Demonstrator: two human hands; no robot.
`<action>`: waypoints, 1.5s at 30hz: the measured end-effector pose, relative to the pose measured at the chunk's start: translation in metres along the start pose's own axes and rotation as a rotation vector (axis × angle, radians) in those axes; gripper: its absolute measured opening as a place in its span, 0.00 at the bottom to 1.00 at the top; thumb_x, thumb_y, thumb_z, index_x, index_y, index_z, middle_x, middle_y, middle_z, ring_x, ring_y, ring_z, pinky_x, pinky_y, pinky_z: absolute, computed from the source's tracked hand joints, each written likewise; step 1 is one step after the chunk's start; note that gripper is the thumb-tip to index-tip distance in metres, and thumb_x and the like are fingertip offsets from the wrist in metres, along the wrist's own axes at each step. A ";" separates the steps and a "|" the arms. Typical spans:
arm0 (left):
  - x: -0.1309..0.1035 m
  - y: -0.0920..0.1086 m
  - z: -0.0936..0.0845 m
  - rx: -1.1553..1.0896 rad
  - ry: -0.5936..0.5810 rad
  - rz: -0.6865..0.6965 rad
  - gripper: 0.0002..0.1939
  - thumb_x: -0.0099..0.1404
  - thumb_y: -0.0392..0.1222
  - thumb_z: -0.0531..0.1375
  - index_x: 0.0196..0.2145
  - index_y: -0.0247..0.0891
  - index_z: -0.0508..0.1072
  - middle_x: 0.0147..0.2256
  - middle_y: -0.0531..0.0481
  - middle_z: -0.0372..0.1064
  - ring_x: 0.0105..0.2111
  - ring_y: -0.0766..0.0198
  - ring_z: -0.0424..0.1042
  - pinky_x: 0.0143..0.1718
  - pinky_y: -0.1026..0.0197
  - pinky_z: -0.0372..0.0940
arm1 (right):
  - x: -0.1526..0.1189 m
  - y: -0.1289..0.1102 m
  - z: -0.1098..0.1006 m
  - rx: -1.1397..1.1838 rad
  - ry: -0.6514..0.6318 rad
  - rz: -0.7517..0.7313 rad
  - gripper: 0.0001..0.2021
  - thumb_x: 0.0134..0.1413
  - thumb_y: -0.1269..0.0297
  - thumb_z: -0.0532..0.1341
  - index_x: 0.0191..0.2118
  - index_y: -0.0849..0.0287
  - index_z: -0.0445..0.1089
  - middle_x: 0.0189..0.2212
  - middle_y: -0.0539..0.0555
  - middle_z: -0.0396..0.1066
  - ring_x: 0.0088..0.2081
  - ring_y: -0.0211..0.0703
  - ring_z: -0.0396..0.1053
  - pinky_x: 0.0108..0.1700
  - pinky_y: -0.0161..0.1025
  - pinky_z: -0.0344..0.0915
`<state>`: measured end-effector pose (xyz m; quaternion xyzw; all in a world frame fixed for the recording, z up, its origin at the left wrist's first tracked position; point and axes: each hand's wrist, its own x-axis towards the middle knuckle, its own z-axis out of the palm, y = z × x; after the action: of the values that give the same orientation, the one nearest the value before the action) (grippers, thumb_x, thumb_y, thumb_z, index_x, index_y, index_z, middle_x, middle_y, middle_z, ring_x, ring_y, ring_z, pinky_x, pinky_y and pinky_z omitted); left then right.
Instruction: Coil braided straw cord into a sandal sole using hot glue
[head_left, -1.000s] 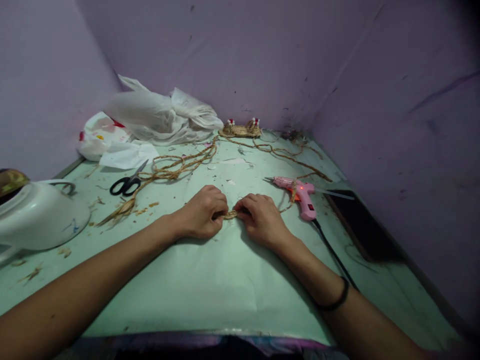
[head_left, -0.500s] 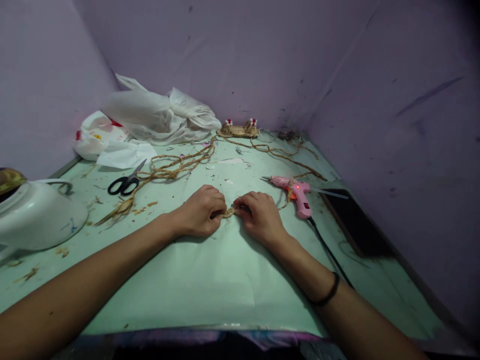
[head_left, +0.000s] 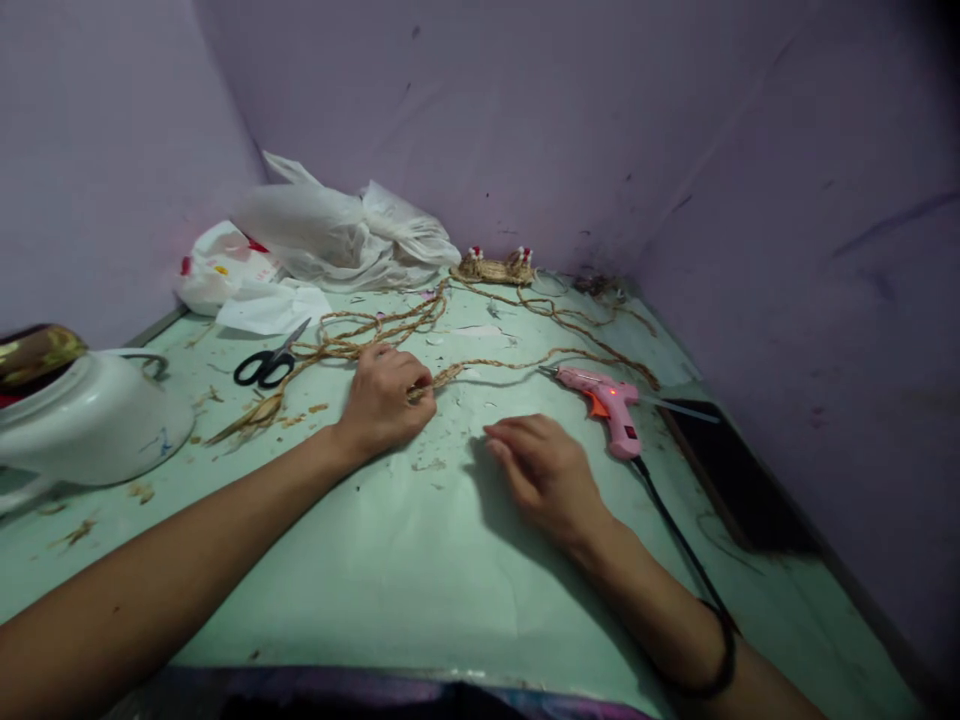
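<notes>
My left hand [head_left: 386,397] is closed around a thicker, braided-looking end of tan fibre cord [head_left: 510,364]. From that hand the cord runs right across the table, passing behind the glue gun's nozzle. My right hand [head_left: 547,480] hovers nearer me with nothing in it, thumb and fingers slightly apart. The pink glue gun [head_left: 615,405], its small light glowing orange, lies to the right of both hands. Black-handled scissors [head_left: 264,368] rest left of my left hand, close to a looped bundle of the same cord [head_left: 352,335].
White plastic bags [head_left: 337,235] slump against the back wall. Beside them sits a woven fibre piece [head_left: 491,270] with red and white beads. A white pot-like container [head_left: 97,420] stands at left, a dark flat slab [head_left: 731,475] at right. The black cable [head_left: 682,540] trails toward me.
My right hand has let go of the cord and drawn back toward me. My left hand has moved slightly away from me with the cord, which now stretches out to the right.
</notes>
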<state>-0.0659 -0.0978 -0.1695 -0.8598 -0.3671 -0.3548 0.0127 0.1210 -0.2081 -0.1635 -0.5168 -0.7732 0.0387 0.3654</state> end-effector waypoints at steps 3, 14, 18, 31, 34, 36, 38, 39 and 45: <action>0.000 0.002 0.003 -0.007 0.003 -0.044 0.04 0.53 0.36 0.56 0.24 0.37 0.70 0.26 0.50 0.72 0.30 0.61 0.70 0.46 0.51 0.58 | -0.009 -0.005 0.006 -0.048 -0.332 -0.085 0.24 0.58 0.58 0.53 0.54 0.71 0.64 0.56 0.69 0.62 0.57 0.57 0.60 0.55 0.55 0.59; 0.000 0.008 0.006 -0.032 0.013 -0.099 0.02 0.52 0.35 0.57 0.24 0.38 0.70 0.26 0.51 0.72 0.31 0.60 0.70 0.45 0.52 0.59 | -0.009 -0.008 -0.002 0.039 -0.547 -0.203 0.28 0.60 0.55 0.53 0.60 0.67 0.57 0.61 0.65 0.53 0.63 0.53 0.47 0.62 0.55 0.49; -0.001 0.008 0.005 -0.041 0.012 -0.096 0.03 0.52 0.35 0.56 0.23 0.38 0.70 0.26 0.50 0.72 0.30 0.61 0.70 0.45 0.52 0.59 | -0.009 -0.008 -0.002 0.098 -0.504 -0.202 0.23 0.58 0.59 0.55 0.56 0.67 0.63 0.57 0.64 0.61 0.60 0.53 0.55 0.59 0.53 0.55; -0.002 0.009 0.004 -0.079 0.017 -0.146 0.02 0.52 0.35 0.58 0.24 0.38 0.71 0.27 0.51 0.73 0.32 0.60 0.70 0.45 0.51 0.59 | 0.009 -0.015 0.015 0.057 -0.283 -0.290 0.12 0.58 0.69 0.52 0.41 0.63 0.71 0.36 0.60 0.74 0.37 0.47 0.67 0.40 0.46 0.67; -0.002 0.007 0.005 -0.089 0.022 -0.177 0.02 0.51 0.34 0.57 0.24 0.37 0.71 0.27 0.50 0.73 0.31 0.61 0.70 0.44 0.52 0.60 | 0.018 -0.021 0.023 0.037 -0.440 -0.369 0.17 0.60 0.69 0.50 0.52 0.68 0.66 0.49 0.63 0.69 0.51 0.51 0.63 0.54 0.50 0.61; -0.003 0.007 0.005 -0.096 0.021 -0.187 0.03 0.51 0.34 0.57 0.24 0.37 0.70 0.27 0.51 0.72 0.31 0.61 0.70 0.44 0.52 0.60 | 0.016 -0.024 0.026 0.049 -0.492 -0.365 0.18 0.61 0.69 0.50 0.54 0.70 0.64 0.53 0.63 0.66 0.56 0.50 0.59 0.59 0.49 0.56; -0.003 0.007 0.005 -0.103 0.018 -0.185 0.03 0.52 0.34 0.57 0.23 0.38 0.70 0.27 0.51 0.72 0.31 0.62 0.70 0.44 0.53 0.60 | 0.011 -0.025 0.025 0.067 -0.483 -0.335 0.18 0.60 0.70 0.50 0.53 0.71 0.65 0.53 0.64 0.66 0.57 0.50 0.58 0.58 0.49 0.58; -0.003 0.008 0.004 -0.105 0.016 -0.183 0.03 0.52 0.34 0.57 0.23 0.38 0.70 0.26 0.51 0.72 0.32 0.62 0.70 0.44 0.53 0.60 | 0.009 -0.025 0.024 0.082 -0.468 -0.324 0.18 0.60 0.71 0.50 0.52 0.70 0.66 0.52 0.64 0.67 0.56 0.50 0.60 0.57 0.49 0.60; -0.005 0.009 0.004 -0.104 0.017 -0.181 0.03 0.53 0.34 0.57 0.25 0.38 0.71 0.27 0.51 0.72 0.32 0.61 0.70 0.45 0.52 0.59 | 0.001 -0.023 0.019 0.232 -0.402 -0.336 0.18 0.52 0.79 0.52 0.47 0.62 0.69 0.46 0.59 0.72 0.49 0.47 0.65 0.48 0.45 0.68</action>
<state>-0.0604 -0.1059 -0.1730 -0.8194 -0.4245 -0.3804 -0.0610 0.0917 -0.2116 -0.1673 -0.3184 -0.8953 0.1673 0.2628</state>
